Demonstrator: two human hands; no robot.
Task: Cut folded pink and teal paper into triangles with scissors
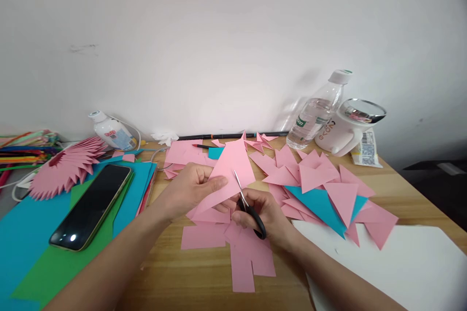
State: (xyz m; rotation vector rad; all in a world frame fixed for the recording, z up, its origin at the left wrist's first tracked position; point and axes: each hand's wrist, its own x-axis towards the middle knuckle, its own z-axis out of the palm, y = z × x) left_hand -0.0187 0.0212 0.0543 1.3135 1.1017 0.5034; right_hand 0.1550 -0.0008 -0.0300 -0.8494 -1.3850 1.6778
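My left hand (199, 187) pinches a sheet of pink paper (239, 160) by its left side, thumb on top, and holds it up over the table. In my right hand (264, 211) is a pair of scissors (251, 211) with black handles, the fingers closed around them. The metal blades lie against the lower part of the paper and point up and to the left. Pink paper rectangles (242, 272) lie on the table below both hands. A pile of pink triangles (317, 172) with a blue piece (317, 206) among them rests to the right.
A water bottle (315, 114) and a white mug (341, 131) stand at the back right, beside a small packet (368, 150). At left, a phone (93, 206) lies on green and blue sheets (36, 223), near a pleated pink paper ring (69, 167) and a white bottle (113, 131).
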